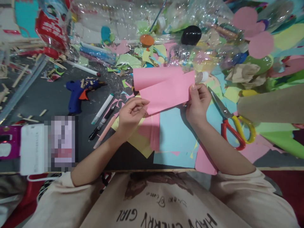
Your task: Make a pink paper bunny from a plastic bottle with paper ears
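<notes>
A folded sheet of pink paper [163,87] is held above the dark table [52,98]. My left hand [130,114] pinches its lower left corner with curled fingers. My right hand [198,103] grips its right edge, thumb on top. Under the hands lie a light blue sheet [175,133], a yellow sheet [140,142] and more pink paper [205,161].
Scissors with red and yellow handles [234,123] lie right of my right hand. A blue glue gun [79,90], markers and pens [102,109] lie to the left. A white device [32,148] sits at the near left. Clear plastic bottles [123,19] and paper scraps crowd the far side. A cardboard tube [273,103] is at the right.
</notes>
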Demonstrator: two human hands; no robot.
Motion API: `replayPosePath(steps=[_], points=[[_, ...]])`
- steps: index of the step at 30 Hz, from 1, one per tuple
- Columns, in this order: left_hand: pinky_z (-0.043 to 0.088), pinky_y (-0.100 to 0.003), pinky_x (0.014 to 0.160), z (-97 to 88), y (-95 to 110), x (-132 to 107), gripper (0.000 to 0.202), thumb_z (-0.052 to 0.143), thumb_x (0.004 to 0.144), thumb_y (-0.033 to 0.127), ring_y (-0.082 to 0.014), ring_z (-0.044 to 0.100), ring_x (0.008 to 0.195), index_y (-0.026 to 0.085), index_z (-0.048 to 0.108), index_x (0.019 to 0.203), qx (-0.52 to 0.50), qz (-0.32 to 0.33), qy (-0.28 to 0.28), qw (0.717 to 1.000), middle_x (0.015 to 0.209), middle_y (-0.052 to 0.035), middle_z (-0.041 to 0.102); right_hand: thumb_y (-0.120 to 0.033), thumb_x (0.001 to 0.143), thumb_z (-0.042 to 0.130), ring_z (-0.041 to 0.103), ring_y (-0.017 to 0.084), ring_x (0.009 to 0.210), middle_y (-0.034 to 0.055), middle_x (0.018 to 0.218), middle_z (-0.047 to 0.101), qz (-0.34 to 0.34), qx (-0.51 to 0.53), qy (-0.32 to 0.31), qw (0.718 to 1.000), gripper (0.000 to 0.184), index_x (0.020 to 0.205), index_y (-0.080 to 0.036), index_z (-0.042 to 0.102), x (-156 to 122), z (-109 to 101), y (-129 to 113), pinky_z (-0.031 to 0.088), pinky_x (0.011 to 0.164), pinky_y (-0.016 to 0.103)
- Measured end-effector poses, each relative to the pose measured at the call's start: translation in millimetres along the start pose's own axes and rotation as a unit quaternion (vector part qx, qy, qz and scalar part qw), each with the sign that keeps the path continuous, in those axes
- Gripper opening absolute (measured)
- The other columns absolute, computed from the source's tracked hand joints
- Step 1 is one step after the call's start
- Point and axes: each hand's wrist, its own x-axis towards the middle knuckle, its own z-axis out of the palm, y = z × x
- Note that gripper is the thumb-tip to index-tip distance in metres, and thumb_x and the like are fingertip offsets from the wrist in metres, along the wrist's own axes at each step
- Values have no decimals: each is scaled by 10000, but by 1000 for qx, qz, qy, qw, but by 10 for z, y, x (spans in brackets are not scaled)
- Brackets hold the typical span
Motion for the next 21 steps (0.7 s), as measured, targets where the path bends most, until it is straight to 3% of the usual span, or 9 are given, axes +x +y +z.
replayPosePath(steps=[7,12,21], points=[[516,-148,513,12,-9,-27,141,651,769,121,-22,488,532,193,723,866,-1,-9,0,1000,899,-11,620,-653,820,643,364,57,353,-93,531,343,-8,1,-2,1000,464,687,-245,468,6,2,-3,267,347,229],[598,-193,576,6,-55,-63,205,646,800,156,-13,520,531,202,691,994,-32,-23,-34,999,1037,-25,580,-662,821,633,364,57,353,-95,523,360,-3,5,-3,1000,465,694,-245,470,19,13,9,277,347,225],[601,-183,577,-9,-126,-68,260,644,843,206,-17,571,571,219,649,1103,-20,-2,-47,999,1159,-55,556,-677,792,655,347,56,374,-88,556,364,-4,14,3,1000,487,683,-240,468,62,30,78,276,345,225]])
